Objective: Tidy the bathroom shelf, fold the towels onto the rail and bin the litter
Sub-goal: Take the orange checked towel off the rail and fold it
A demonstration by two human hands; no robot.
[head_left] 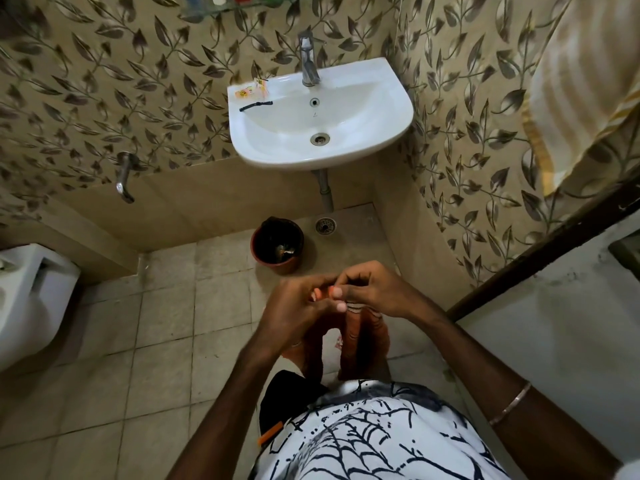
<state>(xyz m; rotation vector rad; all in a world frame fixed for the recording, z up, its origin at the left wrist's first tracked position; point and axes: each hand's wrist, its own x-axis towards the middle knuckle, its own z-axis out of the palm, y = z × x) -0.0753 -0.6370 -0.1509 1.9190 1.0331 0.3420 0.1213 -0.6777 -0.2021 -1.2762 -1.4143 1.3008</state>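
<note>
The bin [277,244] stands on the floor [166,327] under the sink [320,114], its mouth open from above. The drain pipe [325,190] drops just behind it. 2 walls close the corner; a wall tap [124,181] juts out on the left, a hanging towel [585,88] on the right.

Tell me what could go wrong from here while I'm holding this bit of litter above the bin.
The small orange scrap is pinched between your left hand and right hand, nearer you than the bin, so dropped now it may land on the floor. Wrappers and a dark clip on the sink rim could slip into the basin.
</note>
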